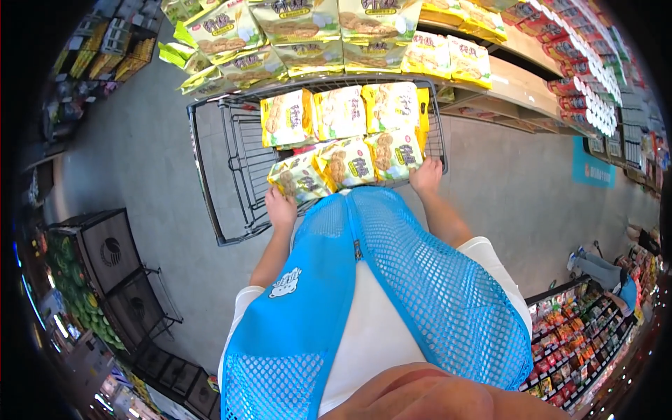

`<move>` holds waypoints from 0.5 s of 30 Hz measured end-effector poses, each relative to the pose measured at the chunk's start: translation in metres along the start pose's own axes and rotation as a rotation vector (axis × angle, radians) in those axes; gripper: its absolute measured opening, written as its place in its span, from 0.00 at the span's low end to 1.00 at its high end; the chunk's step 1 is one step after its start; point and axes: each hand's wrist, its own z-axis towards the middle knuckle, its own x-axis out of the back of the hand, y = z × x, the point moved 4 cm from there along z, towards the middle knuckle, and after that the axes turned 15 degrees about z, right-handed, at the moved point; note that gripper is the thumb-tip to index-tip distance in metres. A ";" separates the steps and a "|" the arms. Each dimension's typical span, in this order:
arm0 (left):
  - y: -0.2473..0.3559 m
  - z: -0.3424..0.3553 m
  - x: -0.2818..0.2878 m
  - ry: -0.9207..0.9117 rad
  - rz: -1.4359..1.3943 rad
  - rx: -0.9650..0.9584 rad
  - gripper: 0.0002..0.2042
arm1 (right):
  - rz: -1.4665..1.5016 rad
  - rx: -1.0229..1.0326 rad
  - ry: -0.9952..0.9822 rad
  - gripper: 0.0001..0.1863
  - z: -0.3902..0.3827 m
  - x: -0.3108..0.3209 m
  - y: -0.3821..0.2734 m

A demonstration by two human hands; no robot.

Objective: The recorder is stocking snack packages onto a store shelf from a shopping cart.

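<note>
Packed cookie bags in yellow, white and green lie in two rows over a black wire shopping cart point(245, 161). At the left end of the near row, my left hand point(281, 208) closes on the lower corner of a green-and-yellow cookie bag point(302, 175). My right hand point(427, 175) grips the lower right corner of the row's right-hand cookie bag point(394, 155). Between them sits a middle cookie bag point(346, 162), pressed side by side with its neighbours. The far row, with a white-and-yellow cookie bag point(341, 112) at its middle, lies just beyond. Some of my fingertips are hidden behind the bags.
Right beyond the cart stands a display of stacked green cookie bags point(297, 21). Wooden shelving point(518, 87) with red-and-white tubs runs to the right. Dark crates point(112, 252) with green produce stand at left. A snack rack point(581, 336) and another person point(602, 269) are at lower right.
</note>
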 end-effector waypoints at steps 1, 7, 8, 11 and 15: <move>0.000 0.001 0.001 0.019 -0.003 0.004 0.25 | 0.009 0.015 0.010 0.40 0.000 0.004 -0.006; 0.010 0.005 -0.014 -0.070 0.141 0.054 0.18 | 0.079 0.045 0.013 0.45 0.002 0.006 -0.012; 0.007 0.006 -0.013 -0.056 0.137 0.054 0.18 | 0.086 0.053 0.023 0.45 0.001 0.002 -0.009; 0.004 0.007 -0.012 -0.028 0.142 0.014 0.18 | 0.038 0.019 -0.016 0.47 -0.003 -0.004 -0.004; 0.007 0.010 -0.013 -0.107 0.131 0.033 0.17 | 0.065 -0.020 -0.022 0.47 -0.010 0.002 -0.007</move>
